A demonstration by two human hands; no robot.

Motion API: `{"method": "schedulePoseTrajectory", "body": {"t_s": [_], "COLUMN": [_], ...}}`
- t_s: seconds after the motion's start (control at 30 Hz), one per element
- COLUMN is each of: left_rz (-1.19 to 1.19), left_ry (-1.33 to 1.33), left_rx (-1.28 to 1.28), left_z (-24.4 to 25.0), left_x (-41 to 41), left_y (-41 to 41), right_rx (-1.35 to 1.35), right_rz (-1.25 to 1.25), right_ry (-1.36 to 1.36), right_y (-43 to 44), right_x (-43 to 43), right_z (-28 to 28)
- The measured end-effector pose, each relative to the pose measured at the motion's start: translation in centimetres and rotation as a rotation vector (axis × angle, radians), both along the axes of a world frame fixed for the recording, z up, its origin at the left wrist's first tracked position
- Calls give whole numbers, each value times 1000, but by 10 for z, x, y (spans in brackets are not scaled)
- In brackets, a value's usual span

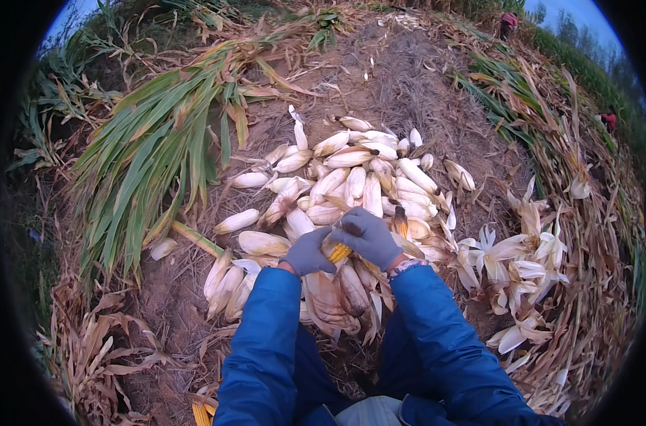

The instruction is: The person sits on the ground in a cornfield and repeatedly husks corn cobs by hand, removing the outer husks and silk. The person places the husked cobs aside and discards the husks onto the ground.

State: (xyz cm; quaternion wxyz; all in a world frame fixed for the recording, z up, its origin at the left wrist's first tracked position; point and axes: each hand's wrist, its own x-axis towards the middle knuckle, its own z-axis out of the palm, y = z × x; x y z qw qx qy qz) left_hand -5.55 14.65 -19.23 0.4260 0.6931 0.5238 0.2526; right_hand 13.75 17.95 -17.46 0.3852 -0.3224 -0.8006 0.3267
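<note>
Both of my hands wear grey gloves and meet over a pile of corn ears in pale husks (355, 183). Between them is one ear of corn (340, 252), its yellow kernels partly bared. My left hand (310, 252) grips this ear from the left side. My right hand (369, 238) holds it from the upper right, fingers bent around the husk end. The fingers hide much of the ear. Just right of my right hand, another ear (401, 226) shows yellow kernels and a dark tip. Brown, loose husks (328, 303) hang below my hands.
Cut green corn stalks (157, 128) lie at the left. Peeled husks (520, 266) and dry stalks (594, 298) are heaped at the right. Bare yellow ears (201, 412) lie by my left arm. Two people, one (508, 24) far off and another (609, 120) at the right, are in the field.
</note>
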Motion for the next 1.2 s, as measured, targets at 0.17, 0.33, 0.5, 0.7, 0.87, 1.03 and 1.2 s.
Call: {"method": "schedulePoseTrajectory", "body": {"t_s": [0.17,0.33,0.5,0.7,0.87,1.03,1.2], "left_rz": [-14,254,427,342,380,397,256], "left_ry": [103,495,-99,-1036,-1252,-1239,-1306], "left_rx": [48,360,-227,-602,-531,-535,-557], "left_z": [-2,-5,2,1,-1,-5,2], "left_x": [7,23,39,50,51,43,40], "left_y": [0,-2,-2,-5,-1,-6,-10], "right_rx": [241,201,244,229,-381,-769,-865], "right_rz": [-241,-457,-685,-521,-329,-208,-237], "right_ry": [-28,49,235,248,442,631,826], "right_y": [-1,9,16,-5,-10,-11,-9], "right_x": [-12,-8,3,-12,-21,-15,-4], "right_z": [-7,-8,4,12,-12,0,2]}}
